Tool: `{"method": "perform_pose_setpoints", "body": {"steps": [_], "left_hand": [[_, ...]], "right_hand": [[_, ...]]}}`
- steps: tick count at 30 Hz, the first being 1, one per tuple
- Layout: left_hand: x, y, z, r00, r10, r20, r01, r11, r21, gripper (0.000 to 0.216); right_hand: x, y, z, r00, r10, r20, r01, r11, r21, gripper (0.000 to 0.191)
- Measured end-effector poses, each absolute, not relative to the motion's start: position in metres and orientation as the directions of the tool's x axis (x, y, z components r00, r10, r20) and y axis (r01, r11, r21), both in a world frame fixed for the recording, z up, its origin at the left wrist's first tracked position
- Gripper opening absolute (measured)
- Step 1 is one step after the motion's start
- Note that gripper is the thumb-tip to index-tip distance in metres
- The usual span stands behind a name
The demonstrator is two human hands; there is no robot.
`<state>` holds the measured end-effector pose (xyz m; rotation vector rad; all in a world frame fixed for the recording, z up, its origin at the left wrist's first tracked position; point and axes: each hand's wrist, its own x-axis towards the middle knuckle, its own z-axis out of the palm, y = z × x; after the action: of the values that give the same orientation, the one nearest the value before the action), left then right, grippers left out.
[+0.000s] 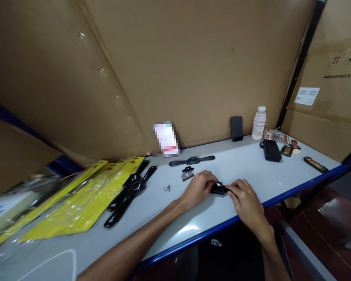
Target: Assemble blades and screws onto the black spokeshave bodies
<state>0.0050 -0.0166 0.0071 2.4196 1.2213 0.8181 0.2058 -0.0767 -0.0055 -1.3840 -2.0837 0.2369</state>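
Observation:
Near the table's front edge, a black spokeshave [219, 189] is held between both hands, with a small bright spot at its middle. My left hand [199, 188] closes its fingers on the left end. The right end is pinched by my right hand [245, 198], thumb against the fingers. Fingers cover much of both handles. Just beyond my left hand lie a flat grey blade [187, 177] and a small black cap piece [188, 169]. A silver wing screw [166, 188] rests farther left. Another black spokeshave body [192, 160] lies behind these parts.
Black spokeshaves [130, 197] lie at left, beside yellow plastic packages [73, 207]. A lit, blurred screen [166, 139] leans on the cardboard wall. At the back right stand a black phone-like object [236, 128] and a bottle [259, 124]; a black case [271, 150] lies nearer.

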Motion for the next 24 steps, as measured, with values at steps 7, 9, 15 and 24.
{"method": "perform_pose_setpoints", "body": {"steps": [7, 9, 15, 24], "left_hand": [[0.004, -0.016, 0.007, 0.473, 0.814, 0.338, 0.639, -0.581, 0.504, 0.040], [0.004, -0.016, 0.007, 0.476, 0.816, 0.329, 0.640, -0.578, 0.506, 0.039], [0.007, -0.019, 0.008, 0.450, 0.809, 0.379, 0.658, -0.587, 0.471, 0.030], [0.015, -0.032, 0.019, 0.480, 0.773, 0.415, 0.805, -0.576, 0.142, 0.027]], "right_hand": [[0.206, -0.076, -0.006, -0.268, 0.876, 0.402, 0.771, 0.445, -0.455, 0.030], [0.206, -0.076, -0.006, -0.267, 0.874, 0.406, 0.769, 0.447, -0.457, 0.030], [0.206, -0.076, -0.006, -0.263, 0.873, 0.411, 0.763, 0.450, -0.465, 0.030], [0.207, -0.075, -0.007, -0.266, 0.868, 0.419, 0.750, 0.459, -0.476, 0.031]]}}
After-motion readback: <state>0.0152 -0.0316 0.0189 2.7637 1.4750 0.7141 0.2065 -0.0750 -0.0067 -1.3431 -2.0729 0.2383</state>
